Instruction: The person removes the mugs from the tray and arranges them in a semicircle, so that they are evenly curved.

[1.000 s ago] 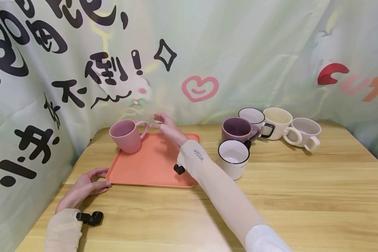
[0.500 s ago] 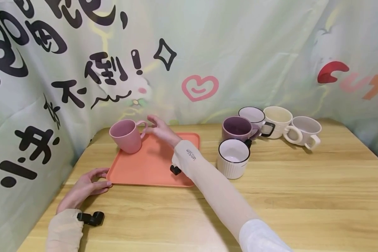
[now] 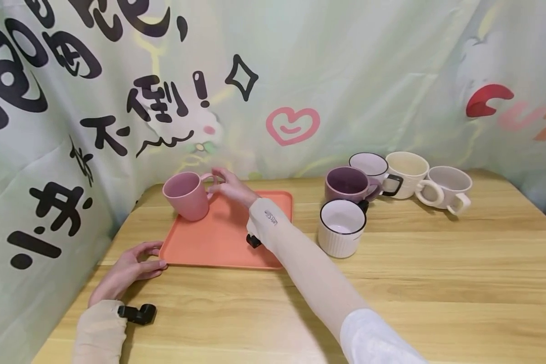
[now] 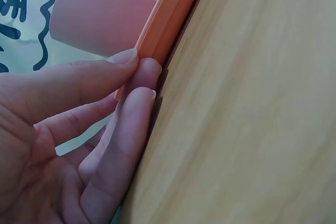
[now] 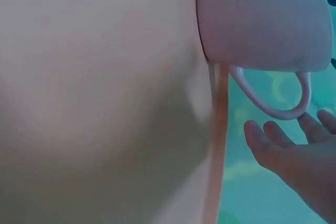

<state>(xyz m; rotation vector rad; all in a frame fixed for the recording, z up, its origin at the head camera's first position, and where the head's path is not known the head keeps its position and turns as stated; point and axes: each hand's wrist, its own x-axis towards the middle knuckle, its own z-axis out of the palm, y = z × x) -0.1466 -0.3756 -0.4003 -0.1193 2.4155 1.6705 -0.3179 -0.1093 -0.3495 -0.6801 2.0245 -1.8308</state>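
A pink mug (image 3: 188, 199) stands upright at the back left of an orange tray (image 3: 223, 242), its handle pointing right. My right hand (image 3: 233, 188) is at that handle, over the back of the tray. In the right wrist view, its loosely bent fingers (image 5: 257, 137) are just outside the handle loop (image 5: 286, 114), with a fingertip right at the handle's curve. My left hand (image 3: 129, 268) pinches the tray's front left corner. The left wrist view shows the thumb (image 4: 123, 59) on the tray's rim (image 4: 170, 22) and the other fingers against its outer side, low by the table.
Right of the tray stands a white ribbed mug (image 3: 338, 237) with a black rim. Behind it cluster a purple mug (image 3: 341, 189), a white black-rimmed mug (image 3: 368, 162), a cream mug (image 3: 407, 177) and a pale grey mug (image 3: 446, 189). A printed curtain (image 3: 368, 91) hangs behind the wooden table (image 3: 391, 298).
My right hand has moved slightly left and in to the pink mug's handle. My left hand stays at the tray corner; mug and tray have kept their places on the table.
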